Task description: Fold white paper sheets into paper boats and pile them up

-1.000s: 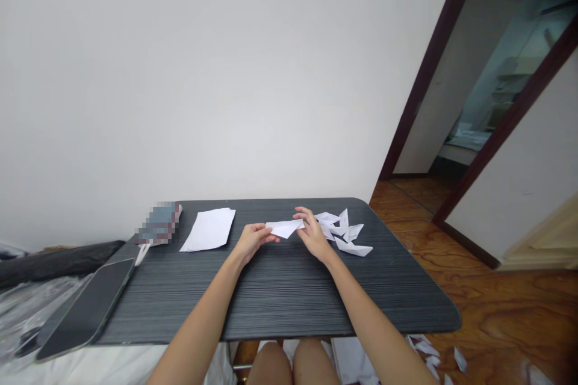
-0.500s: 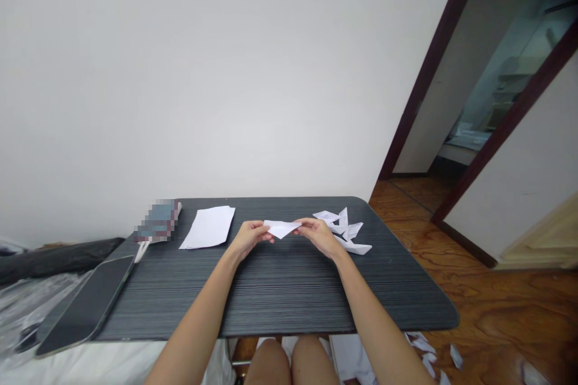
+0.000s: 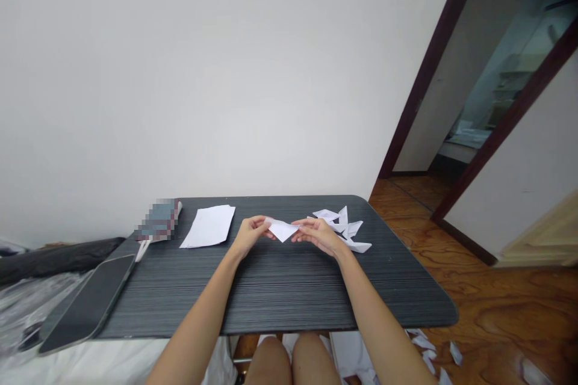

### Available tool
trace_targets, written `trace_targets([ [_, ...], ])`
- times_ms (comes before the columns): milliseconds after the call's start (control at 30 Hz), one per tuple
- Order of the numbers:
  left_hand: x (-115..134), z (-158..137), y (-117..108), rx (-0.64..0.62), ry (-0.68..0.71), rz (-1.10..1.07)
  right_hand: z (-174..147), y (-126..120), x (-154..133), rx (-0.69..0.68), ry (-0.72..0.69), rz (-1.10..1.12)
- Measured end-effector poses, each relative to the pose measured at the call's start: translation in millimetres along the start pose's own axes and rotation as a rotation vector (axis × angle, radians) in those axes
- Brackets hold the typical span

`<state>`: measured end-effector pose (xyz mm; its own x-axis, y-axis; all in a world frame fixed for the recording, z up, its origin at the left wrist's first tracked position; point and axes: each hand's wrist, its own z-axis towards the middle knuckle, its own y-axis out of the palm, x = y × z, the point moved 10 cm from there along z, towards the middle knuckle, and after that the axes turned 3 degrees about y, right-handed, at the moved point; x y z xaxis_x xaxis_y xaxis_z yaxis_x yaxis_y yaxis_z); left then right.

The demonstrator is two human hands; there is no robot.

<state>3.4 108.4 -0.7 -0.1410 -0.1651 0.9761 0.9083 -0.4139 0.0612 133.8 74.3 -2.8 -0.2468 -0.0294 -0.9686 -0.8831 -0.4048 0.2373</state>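
Note:
Between my hands, just above the dark table, is a small folded white paper (image 3: 282,230) with its point toward me. My left hand (image 3: 251,233) pinches the paper's left corner between thumb and fingers. At the opposite corner, my right hand (image 3: 316,234) grips it with thumb and fingertips. Several folded white paper pieces (image 3: 350,230), some shaped like little boats, lie beyond and to the right of my right hand. A stack of white paper sheets (image 3: 208,227) rests left of my left hand.
The dark table (image 3: 289,301) stands against a white wall. A phone (image 3: 88,307) lies on its left edge, near a blurred-out item (image 3: 158,221) at the back left. Paper scraps (image 3: 424,346) are scattered on the wooden floor at right, near an open doorway.
The folded paper has tilted, its point now slightly lower and nearer to me. My right fingers have spread a little along its edge. Other things stay in place.

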Motion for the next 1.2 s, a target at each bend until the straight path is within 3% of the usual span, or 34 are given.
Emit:
trace_targets([
  [400,11,-5,16,-0.089,0.057,0.06,7,-17,13,0.107,0.046,0.045],
  [600,11,-5,7,0.019,0.035,-0.069,7,-26,7,0.153,-0.015,0.256],
  [733,14,-6,10,0.012,0.063,-0.147,7,-26,3,0.191,-0.063,0.261],
  [833,14,-4,7,0.044,0.099,-0.053,9,-28,5,0.268,-0.098,0.173],
  [1000,16,-1,-10,0.203,0.194,0.162,9,-28,7,0.404,-0.133,0.004],
  [1200,10,-4,-13,0.32,0.19,0.188,6,-30,5,0.534,-0.156,-0.036],
])
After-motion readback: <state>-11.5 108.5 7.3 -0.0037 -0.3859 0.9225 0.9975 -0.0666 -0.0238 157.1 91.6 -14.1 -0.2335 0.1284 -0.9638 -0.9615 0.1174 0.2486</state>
